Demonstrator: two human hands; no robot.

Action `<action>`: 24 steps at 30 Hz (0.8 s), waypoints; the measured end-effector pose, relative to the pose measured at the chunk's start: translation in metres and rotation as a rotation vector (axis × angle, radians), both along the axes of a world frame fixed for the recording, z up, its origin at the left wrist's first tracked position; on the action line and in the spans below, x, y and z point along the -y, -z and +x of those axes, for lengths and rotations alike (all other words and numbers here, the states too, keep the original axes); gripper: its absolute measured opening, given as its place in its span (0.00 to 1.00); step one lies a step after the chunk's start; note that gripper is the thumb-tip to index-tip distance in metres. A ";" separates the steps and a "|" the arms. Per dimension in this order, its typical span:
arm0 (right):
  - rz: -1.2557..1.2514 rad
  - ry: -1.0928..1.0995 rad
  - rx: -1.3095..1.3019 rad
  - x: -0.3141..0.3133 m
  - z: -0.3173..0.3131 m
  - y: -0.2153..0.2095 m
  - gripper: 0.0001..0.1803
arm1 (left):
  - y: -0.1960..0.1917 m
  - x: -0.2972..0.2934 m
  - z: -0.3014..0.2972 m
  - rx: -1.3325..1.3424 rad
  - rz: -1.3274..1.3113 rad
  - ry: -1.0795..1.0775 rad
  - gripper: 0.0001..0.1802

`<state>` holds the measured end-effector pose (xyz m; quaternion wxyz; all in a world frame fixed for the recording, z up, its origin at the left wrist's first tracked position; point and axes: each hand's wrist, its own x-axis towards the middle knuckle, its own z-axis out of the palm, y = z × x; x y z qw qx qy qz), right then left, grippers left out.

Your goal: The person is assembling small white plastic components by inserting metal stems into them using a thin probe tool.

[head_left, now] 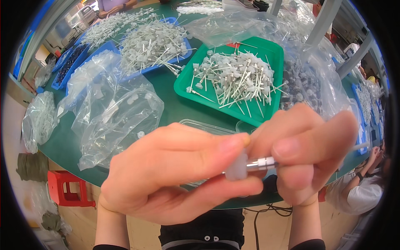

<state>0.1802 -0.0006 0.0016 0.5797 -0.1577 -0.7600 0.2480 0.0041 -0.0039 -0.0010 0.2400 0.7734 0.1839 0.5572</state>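
Close in front of me, my left hand pinches a milky white plastic cap between thumb and forefinger. My right hand is closed round a slim piece with a shiny metal end and a white band. That metal end meets the cap; whether the two are joined I cannot tell. A pale thin tube sticks out on the far side of my right hand. Beyond both hands, a green tray holds a heap of similar white-capped pieces with metal parts and thin white tubes.
Blue trays piled with such pieces stand at the back left. Clear plastic bags lie left of the green tray, with more at the right. A red stool stands on the floor at left. Other people sit around the table.
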 end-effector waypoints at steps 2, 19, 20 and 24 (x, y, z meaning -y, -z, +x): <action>-0.004 -0.008 -0.006 -0.003 -0.001 0.003 0.17 | 0.002 -0.002 -0.002 -0.039 0.054 -0.038 0.15; -0.198 -0.169 -0.156 -0.003 -0.014 0.006 0.14 | 0.003 -0.009 -0.004 0.030 0.070 0.036 0.12; -0.248 -0.207 -0.190 -0.004 -0.015 0.008 0.14 | 0.004 -0.010 -0.003 0.096 -0.006 0.118 0.12; -0.467 -0.379 -0.298 -0.003 -0.022 0.005 0.14 | 0.000 -0.006 0.001 0.270 -0.296 0.323 0.08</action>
